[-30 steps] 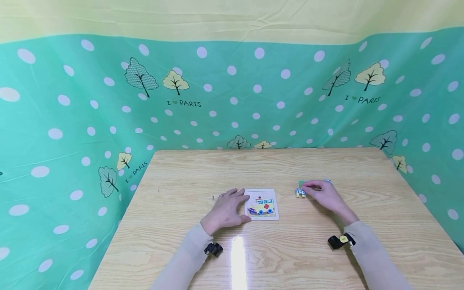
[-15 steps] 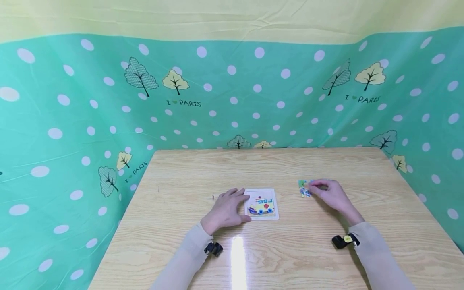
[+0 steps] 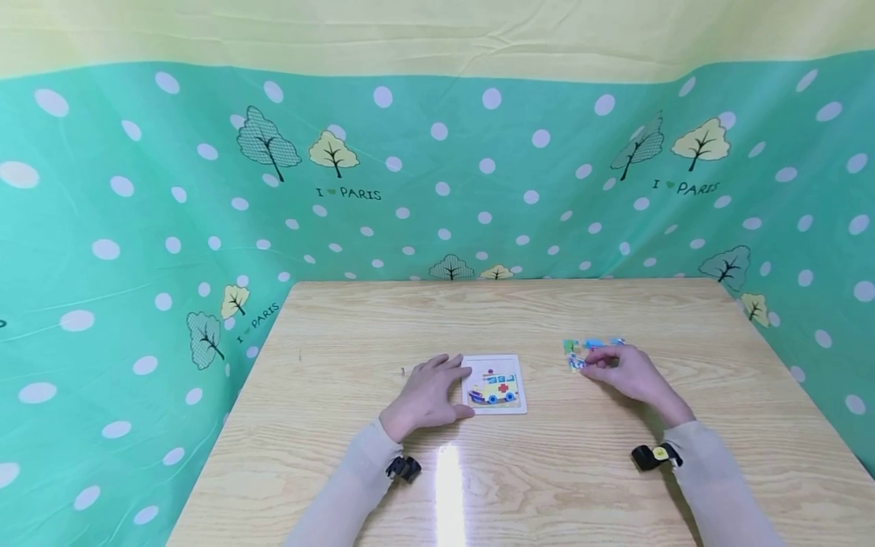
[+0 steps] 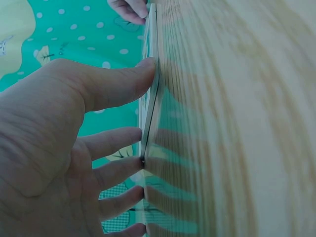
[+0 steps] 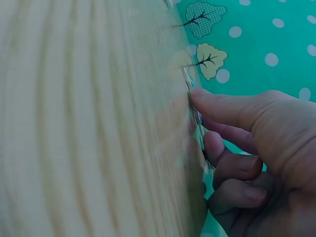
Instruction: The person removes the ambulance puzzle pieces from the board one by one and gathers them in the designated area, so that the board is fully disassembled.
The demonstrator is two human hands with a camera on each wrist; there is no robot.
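Note:
A white-rimmed picture puzzle board point(image 3: 522, 384) lies on the table, with an ambulance picture in its middle. My left hand point(image 3: 425, 399) rests at its left side; in the left wrist view the thumb point(image 4: 121, 84) touches the board's edge and the other fingers reach down to the table, spread. To the right, my right hand point(image 3: 629, 372) pinches a small blue-and-white puzzle piece point(image 3: 576, 363) between thumb and finger, low at the table. Other pieces lie beside it: a green one point(image 3: 570, 346) and a blue one point(image 3: 593, 344). The hand partly hides the group.
The wooden table point(image 3: 369, 319) reaches back to a green dotted curtain point(image 3: 437, 182), which also hangs at both sides. A tiny object point(image 3: 402, 371) lies left of my left hand. Light glares on the table point(image 3: 450, 494) in front of the board.
My right hand has shifted slightly right and toward me. The blue-and-white piece has moved right, and more of the green and blue pieces shows. The left hand and board stay put.

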